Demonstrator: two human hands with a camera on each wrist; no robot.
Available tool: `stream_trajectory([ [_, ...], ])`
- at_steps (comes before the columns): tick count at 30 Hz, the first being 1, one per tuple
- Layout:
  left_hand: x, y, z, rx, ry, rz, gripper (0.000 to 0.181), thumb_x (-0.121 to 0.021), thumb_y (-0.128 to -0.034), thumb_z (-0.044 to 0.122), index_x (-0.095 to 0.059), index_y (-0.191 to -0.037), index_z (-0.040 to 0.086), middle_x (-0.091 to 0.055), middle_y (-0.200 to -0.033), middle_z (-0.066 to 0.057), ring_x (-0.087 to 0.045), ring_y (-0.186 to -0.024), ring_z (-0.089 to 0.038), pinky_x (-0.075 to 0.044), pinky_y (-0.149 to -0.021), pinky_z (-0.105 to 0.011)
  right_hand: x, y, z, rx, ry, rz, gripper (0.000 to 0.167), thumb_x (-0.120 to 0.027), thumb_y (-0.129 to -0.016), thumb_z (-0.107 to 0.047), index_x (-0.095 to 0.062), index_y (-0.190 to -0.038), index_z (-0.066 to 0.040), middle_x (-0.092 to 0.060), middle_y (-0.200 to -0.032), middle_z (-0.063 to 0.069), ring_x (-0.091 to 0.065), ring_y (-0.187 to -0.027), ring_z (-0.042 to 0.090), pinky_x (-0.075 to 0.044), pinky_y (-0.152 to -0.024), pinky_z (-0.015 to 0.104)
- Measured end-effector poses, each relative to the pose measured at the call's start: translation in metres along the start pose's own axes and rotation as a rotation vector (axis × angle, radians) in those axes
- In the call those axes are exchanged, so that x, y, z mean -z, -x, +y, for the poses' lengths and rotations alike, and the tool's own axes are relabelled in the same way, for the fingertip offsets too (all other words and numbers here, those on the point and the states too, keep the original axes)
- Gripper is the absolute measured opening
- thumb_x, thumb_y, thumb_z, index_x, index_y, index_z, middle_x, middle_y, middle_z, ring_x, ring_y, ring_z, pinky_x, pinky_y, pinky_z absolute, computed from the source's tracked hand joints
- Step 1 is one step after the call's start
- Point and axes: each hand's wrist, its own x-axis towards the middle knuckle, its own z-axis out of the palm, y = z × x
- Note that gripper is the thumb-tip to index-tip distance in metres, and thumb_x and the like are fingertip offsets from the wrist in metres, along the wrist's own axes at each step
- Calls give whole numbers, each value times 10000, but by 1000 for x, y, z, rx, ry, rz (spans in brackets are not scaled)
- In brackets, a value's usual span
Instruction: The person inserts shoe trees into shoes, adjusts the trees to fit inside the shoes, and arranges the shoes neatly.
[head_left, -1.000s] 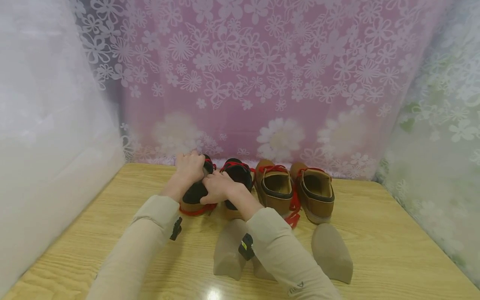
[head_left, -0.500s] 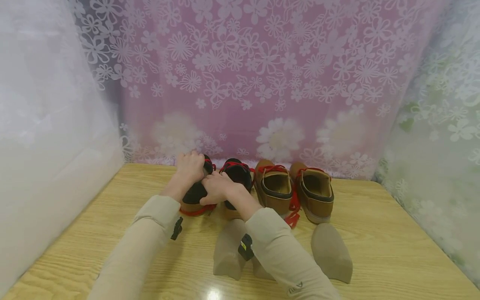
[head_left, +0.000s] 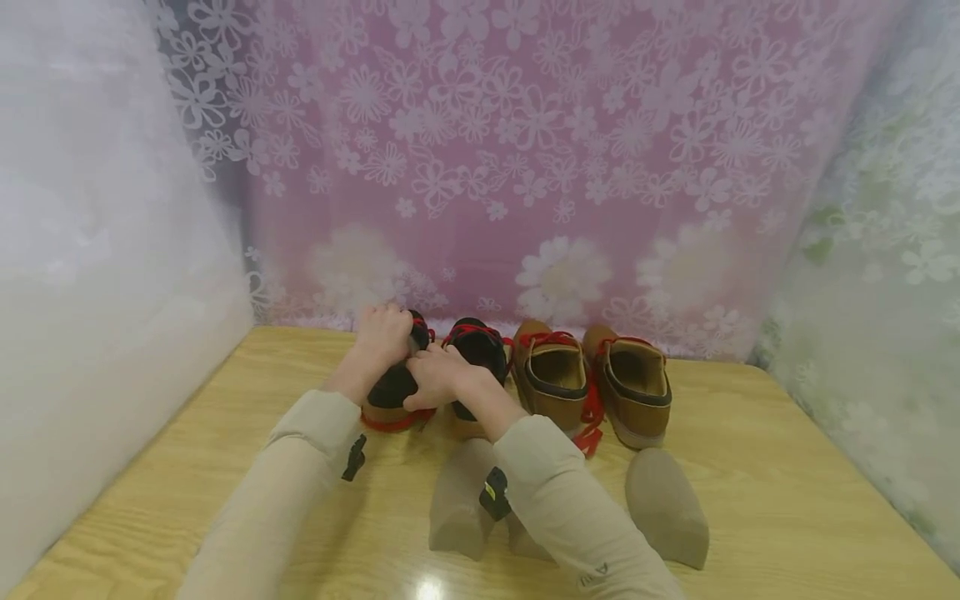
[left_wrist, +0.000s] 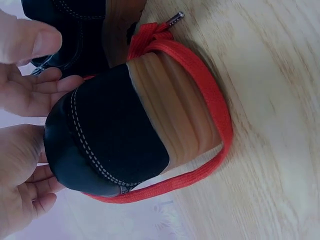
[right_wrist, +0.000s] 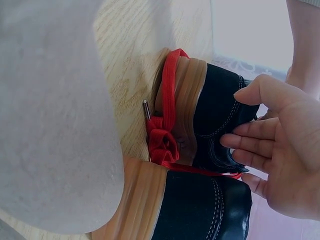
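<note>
The left hand [head_left: 384, 335] holds the left black shoe [head_left: 392, 390], fingers curled over its side; the right hand [head_left: 441, 375] lays relaxed, nearly straight fingers on the opposite side, thumb spread from them. Whether the hands touch each other cannot be told. The shoe stands upright on the table [head_left: 757, 467], first in a row of four, heel toward the person. Its red lace [left_wrist: 217, 110] passes round the heel and ends in a metal tip. Next, to the right, stand the right black shoe [head_left: 487, 360] and two brown shoes [head_left: 557, 406], likewise red-laced. Nearer the person lie three grey blocks [head_left: 667, 506], one largely hidden by the right sleeve [head_left: 581, 508]. Writing: this sleeve bears small dark letters, the first apparently an A, the others illegible; the right wrist camera [head_left: 494, 495] carries a yellow mark too small to read. Behind the row hangs a pink curtain [head_left: 480, 267] with white flowers.
</note>
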Motion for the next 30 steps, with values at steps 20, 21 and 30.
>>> stream_trajectory([
  [20, 5, -4, 2, 21, -46, -22, 228, -615, -866, 232, -666, -1018, 70, -625, -968, -136, -564, -942, -319, -349, -887, -492, 4, 4, 0, 4, 16, 2, 576, -567, -869, -465, -487, -1336, -136, -450, -1364, 18, -344, -1267, 232, -245, -1040, 417],
  [21, 5, -4, 2, 23, -44, -23, 234, -614, -865, 234, -665, -1024, 70, -625, -978, -137, -561, -952, -319, -345, -894, -496, 4, 3, 0, 6, 17, 1, 575, -566, -869, -464, -488, -1335, -135, -451, -1363, 17, -345, -1265, 231, -245, -1040, 417],
  [30, 1, -3, 6, 41, -37, 14, 243, -598, -875, 252, -675, -1011, 66, -627, -988, -152, -550, -956, -325, -333, -901, -508, 0, 2, 0, 6, -6, -12, 605, -566, -873, -458, -446, -1377, -145, -410, -1403, 15, -280, -1324, 230, -189, -1072, 432],
])
